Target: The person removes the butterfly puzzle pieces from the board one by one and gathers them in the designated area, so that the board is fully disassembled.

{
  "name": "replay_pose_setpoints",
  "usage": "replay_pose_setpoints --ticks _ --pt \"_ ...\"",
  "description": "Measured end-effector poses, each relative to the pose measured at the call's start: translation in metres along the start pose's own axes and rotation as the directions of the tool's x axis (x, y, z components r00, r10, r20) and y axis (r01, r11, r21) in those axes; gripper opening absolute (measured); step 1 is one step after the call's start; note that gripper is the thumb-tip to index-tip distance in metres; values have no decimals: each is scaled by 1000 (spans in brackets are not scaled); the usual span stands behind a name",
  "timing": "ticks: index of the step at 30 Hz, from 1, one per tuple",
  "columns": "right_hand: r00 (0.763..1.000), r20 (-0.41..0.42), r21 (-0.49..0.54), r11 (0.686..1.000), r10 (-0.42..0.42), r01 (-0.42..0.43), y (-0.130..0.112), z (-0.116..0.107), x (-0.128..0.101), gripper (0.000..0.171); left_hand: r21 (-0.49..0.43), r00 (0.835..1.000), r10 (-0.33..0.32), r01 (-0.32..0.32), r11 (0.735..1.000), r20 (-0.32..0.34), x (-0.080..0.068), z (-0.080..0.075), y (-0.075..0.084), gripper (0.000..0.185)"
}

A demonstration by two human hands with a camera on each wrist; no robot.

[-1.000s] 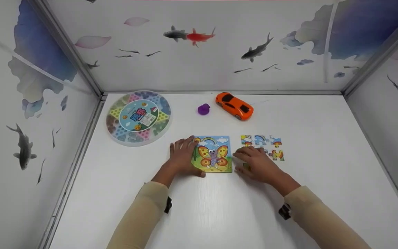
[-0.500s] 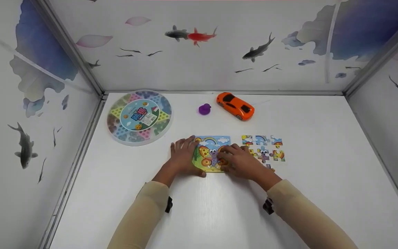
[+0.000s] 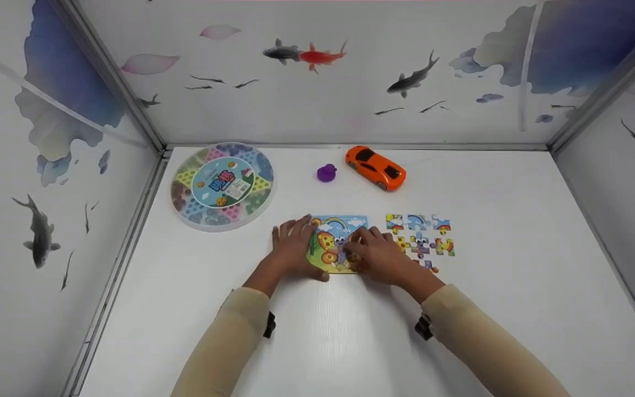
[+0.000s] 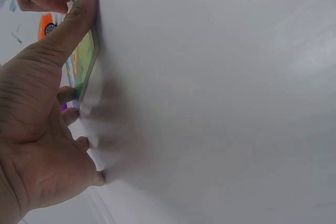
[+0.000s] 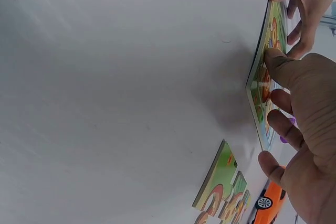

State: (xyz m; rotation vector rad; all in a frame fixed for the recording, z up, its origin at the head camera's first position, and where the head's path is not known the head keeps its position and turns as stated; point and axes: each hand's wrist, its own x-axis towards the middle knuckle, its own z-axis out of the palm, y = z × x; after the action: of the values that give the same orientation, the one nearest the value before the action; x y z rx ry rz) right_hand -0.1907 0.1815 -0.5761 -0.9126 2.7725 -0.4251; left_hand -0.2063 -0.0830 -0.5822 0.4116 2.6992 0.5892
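A square butterfly puzzle board (image 3: 329,257) lies flat near the middle of the table. My left hand (image 3: 292,248) holds its left side, thumb along the near edge and fingers spread at the left edge. My right hand (image 3: 382,256) is over the board's right part, covering one wing. In the right wrist view, its thumb tip is at the board's near edge and its other fingers bend over the picture. Whether a piece is pinched there, I cannot tell. Loose jigsaw pieces (image 3: 420,244) lie in rows right of the board, the nearest row partly hidden by my right hand.
A round, lidded marble-game box (image 3: 222,184) sits at the back left of the white table (image 3: 306,331). Behind the board stand a small purple duck (image 3: 326,173) and an orange toy car (image 3: 375,168). Fish-printed walls enclose the back and sides.
My right hand has moved left, from beside the loose pieces onto the board's right part, and its fingers have drawn together there. The left hand has stayed on the board.
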Motion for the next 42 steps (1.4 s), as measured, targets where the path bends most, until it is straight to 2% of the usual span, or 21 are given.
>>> replay_pose_setpoints --ticks 10,18,28,34,42 --pt "1000 -21 1 1000 -1 1 2 2 0 46 12 1000 -6 6 1000 7 0 -1 0 133" --pt "1000 -6 -13 1000 -23 23 0 -1 1 40 7 1000 0 0 1000 -6 0 -1 1 132" --pt "999 1 52 998 -41 41 0 -1 1 32 6 1000 13 -13 1000 -14 1 1 -1 132" --pt "999 21 80 996 -31 30 0 -2 0 36 -8 1000 6 -6 1000 -5 2 0 -1 132" --pt "999 44 42 999 -24 22 0 -2 -1 39 8 1000 1 -1 1000 -4 2 0 0 131"
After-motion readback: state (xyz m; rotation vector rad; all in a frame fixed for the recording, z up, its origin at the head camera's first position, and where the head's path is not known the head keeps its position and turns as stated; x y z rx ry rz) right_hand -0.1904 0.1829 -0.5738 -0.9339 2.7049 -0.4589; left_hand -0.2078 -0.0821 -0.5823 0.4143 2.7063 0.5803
